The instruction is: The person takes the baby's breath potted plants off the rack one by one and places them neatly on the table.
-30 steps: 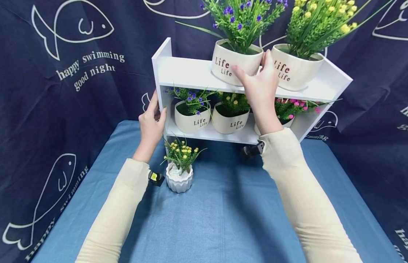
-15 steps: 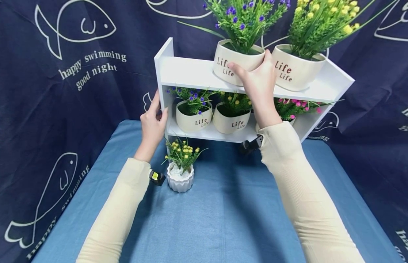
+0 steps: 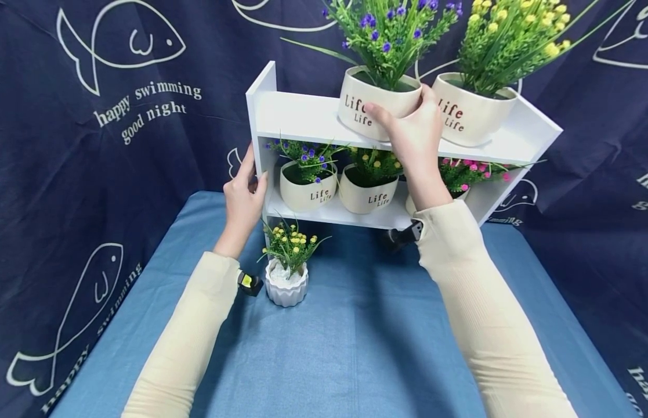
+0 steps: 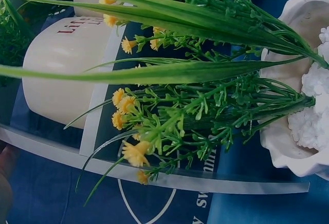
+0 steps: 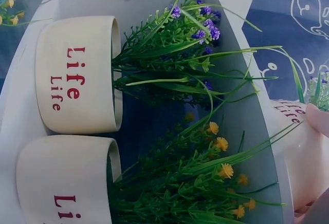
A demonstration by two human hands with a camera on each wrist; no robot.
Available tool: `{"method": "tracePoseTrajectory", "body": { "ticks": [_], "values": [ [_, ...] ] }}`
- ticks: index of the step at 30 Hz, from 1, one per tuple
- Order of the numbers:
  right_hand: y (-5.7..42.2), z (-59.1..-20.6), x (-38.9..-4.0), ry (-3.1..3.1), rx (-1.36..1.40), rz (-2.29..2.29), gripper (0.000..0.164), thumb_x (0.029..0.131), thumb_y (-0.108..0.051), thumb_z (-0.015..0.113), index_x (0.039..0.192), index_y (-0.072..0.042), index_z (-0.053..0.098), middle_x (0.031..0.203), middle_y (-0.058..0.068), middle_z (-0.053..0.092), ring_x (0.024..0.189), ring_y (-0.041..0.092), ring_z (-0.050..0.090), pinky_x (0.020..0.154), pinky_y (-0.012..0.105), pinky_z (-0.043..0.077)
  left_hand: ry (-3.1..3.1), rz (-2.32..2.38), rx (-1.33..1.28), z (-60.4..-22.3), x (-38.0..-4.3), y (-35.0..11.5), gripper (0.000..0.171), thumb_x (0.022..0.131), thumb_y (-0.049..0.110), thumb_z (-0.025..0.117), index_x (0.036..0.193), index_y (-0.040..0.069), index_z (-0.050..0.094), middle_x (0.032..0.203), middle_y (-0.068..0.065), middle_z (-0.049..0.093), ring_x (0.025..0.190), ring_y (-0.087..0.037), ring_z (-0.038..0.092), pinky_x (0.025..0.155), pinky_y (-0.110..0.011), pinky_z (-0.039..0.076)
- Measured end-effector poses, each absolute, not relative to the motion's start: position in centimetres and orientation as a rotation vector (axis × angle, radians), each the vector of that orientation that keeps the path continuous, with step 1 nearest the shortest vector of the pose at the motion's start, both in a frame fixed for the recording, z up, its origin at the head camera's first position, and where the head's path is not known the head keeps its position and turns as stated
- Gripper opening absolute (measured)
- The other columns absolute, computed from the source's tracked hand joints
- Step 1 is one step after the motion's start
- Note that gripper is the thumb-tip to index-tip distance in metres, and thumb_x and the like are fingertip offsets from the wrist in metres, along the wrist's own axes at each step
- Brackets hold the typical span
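Note:
A white two-tier shelf (image 3: 303,114) stands at the back of the table. My left hand (image 3: 242,197) grips its left side panel, thumb on the front edge and fingers outside. My right hand (image 3: 420,133) holds a cream "Life" pot (image 3: 381,96) with purple flowers on the top board, thumb on its front and fingers round its right side. Close to those fingers stands a second cream pot (image 3: 477,113) with yellow flowers. In the right wrist view, part of the right hand (image 5: 320,118) shows on the held pot (image 5: 303,152).
Below sit cream pots with purple (image 3: 305,193), yellow (image 3: 366,196) and pink flowers (image 3: 467,168), the last partly behind my right arm. A small white fluted pot (image 3: 286,287) with yellow flowers stands on the blue tablecloth (image 3: 329,354), near my left wrist.
The held pot and my right hand have shifted slightly toward the top board's front edge over the last half second. My left hand keeps its grip on the side panel.

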State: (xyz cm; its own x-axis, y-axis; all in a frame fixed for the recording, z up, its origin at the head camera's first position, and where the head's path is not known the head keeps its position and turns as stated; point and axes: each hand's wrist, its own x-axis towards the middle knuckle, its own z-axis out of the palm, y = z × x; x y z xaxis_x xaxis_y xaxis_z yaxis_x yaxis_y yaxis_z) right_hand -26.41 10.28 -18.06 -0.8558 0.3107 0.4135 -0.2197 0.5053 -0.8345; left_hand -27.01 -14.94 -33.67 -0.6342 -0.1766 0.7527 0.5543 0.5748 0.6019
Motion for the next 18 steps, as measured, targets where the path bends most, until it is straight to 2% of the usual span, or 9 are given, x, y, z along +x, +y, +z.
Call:
{"method": "tracePoseTrajectory", "body": {
  "ticks": [9,11,16,18],
  "values": [
    [10.7,-18.4,-25.2,-2.163,-0.005,1.371,0.059,0.068,-0.039,0.086,0.115,-0.014,0.061,0.088,-0.011,0.056,0.076,0.005,0.052,0.067,0.019,0.043,-1.972,-1.121,-0.306,-33.8,-27.0,-14.9,0.054,0.094,0.009,0.059,0.146,0.01,0.044,0.125,-0.019,0.064,0.105,-0.03,0.069,0.071,-0.039,0.058],
    [10.7,-18.5,-24.9,-2.158,-0.001,1.387,0.055,0.067,-0.038,0.087,0.11,-0.016,0.061,0.087,-0.012,0.058,0.076,0.004,0.054,0.066,0.019,0.043,-1.97,-1.118,-0.306,-33.8,-27.1,-14.9,0.054,0.094,0.008,0.058,0.146,0.01,0.044,0.125,-0.019,0.064,0.104,-0.031,0.069,0.07,-0.039,0.058],
    [10.7,-18.5,-24.0,-2.162,0.031,1.406,0.042,0.067,-0.037,0.087,0.089,-0.02,0.055,0.083,-0.012,0.061,0.074,0.004,0.057,0.062,0.019,0.045,-1.962,-1.117,-0.297,-33.8,-27.1,-14.8,0.054,0.094,0.009,0.059,0.146,0.011,0.045,0.125,-0.018,0.065,0.098,-0.031,0.071,0.068,-0.038,0.057],
    [10.6,-18.5,-23.7,-2.155,0.058,1.42,0.041,0.067,-0.036,0.087,0.088,-0.02,0.056,0.084,-0.012,0.062,0.075,0.005,0.059,0.063,0.019,0.046,-1.961,-1.119,-0.293,-33.9,-27.1,-14.8,0.054,0.094,0.009,0.059,0.146,0.011,0.045,0.125,-0.017,0.065,0.096,-0.031,0.071,0.068,-0.038,0.056]
  ]
}}
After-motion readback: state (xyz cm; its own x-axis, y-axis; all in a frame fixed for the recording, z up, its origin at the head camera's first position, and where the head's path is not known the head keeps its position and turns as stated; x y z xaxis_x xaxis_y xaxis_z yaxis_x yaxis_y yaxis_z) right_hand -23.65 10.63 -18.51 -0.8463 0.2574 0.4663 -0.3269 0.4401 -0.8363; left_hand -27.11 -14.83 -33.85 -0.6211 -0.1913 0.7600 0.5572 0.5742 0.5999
